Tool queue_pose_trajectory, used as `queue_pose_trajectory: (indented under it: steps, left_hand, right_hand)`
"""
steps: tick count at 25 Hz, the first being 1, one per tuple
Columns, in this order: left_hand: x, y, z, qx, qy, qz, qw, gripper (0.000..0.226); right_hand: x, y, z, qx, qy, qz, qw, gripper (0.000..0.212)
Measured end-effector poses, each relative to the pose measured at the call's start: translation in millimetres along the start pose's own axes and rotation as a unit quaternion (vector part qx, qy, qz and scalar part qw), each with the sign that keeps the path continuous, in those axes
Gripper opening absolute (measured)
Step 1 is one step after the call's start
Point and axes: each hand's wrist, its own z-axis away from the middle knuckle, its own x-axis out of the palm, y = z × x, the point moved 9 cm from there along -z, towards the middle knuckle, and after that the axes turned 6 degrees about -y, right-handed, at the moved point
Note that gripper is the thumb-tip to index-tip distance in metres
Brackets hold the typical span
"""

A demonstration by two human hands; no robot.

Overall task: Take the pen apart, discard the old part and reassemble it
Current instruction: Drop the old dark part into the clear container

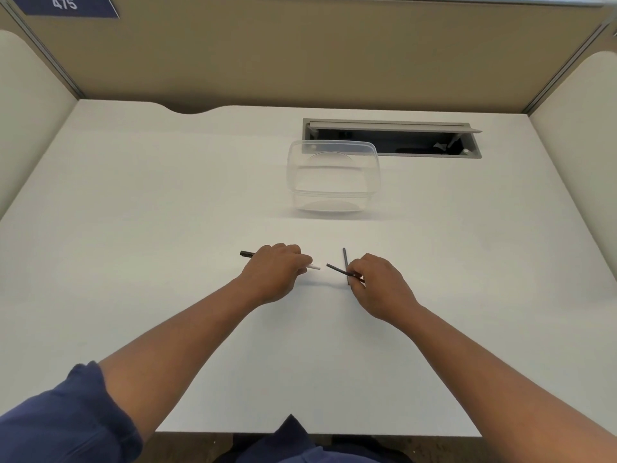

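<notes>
Left hand [273,270] grips the pen [247,253]; right hand [375,282] fingers pinch one thin dark stick [337,269], another stick [345,259] just beyond them.

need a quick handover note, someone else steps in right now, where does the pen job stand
Left hand: closed on the pen body, whose white end sticks out toward the right hand.
Right hand: fingers pinch a thin dark refill; a second dark stick is by the fingers, held or lying on the desk, cannot tell.
Clear container: farther back, looks empty.
Done: pen taken apart.
Left: discard the old part, likely into the container, then reassemble.
</notes>
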Motion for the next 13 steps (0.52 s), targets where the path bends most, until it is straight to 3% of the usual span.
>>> queue_pose_trajectory:
  steps: [8, 13]
  left_hand:
    - [28, -4, -7, -0.031, -0.058, 0.036, 0.997, 0.025]
    - [33, -13, -13, -0.046, -0.062, 0.046, 0.996, 0.024]
  right_hand:
    - [-11, 0, -13, 0.020, 0.019, 0.010, 1.000, 0.019]
    - [-38, -13, -44, -0.011, 0.047, 0.010, 0.999, 0.018]
